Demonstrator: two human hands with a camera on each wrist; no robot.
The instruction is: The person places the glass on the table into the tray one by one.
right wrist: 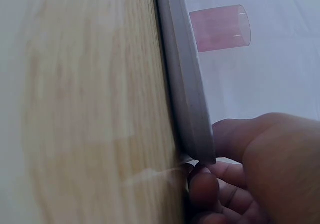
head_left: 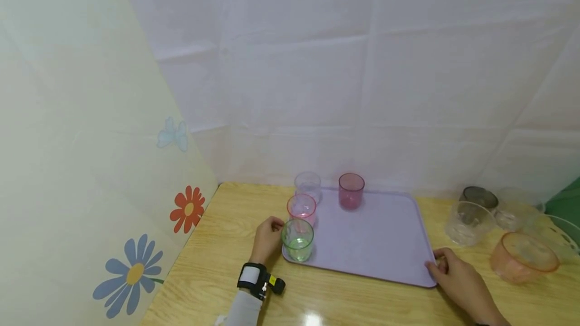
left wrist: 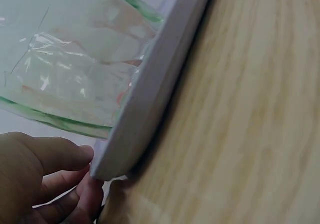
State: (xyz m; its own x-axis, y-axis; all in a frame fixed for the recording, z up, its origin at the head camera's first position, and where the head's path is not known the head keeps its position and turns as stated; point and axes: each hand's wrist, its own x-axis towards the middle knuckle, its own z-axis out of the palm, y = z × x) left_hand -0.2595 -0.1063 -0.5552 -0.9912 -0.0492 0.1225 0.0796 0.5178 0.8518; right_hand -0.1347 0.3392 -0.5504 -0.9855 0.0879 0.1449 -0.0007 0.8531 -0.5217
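A lavender tray (head_left: 371, 235) lies on the wooden table. Its left edge is pinched by my left hand (head_left: 267, 240), thumb above the rim and fingers below in the left wrist view. At the right front corner my right hand (head_left: 462, 280) grips the rim, thumb on top and fingertips curled underneath. On the tray's left side a green clear cup (head_left: 297, 241) stands nearest the front, close to my left fingers. Behind it are a pink-rimmed cup (head_left: 302, 206) and a colourless cup (head_left: 308, 182). A dark pink cup (head_left: 351, 192) stands near the tray's back edge.
Right of the tray stand a clear cup (head_left: 466, 225), a dark grey cup (head_left: 480, 197) and an orange bowl (head_left: 523, 260), with more clear glassware behind. A white sheet (head_left: 362, 89) hangs behind the table (head_left: 231, 210). A flower-printed panel (head_left: 113, 165) borders the left.
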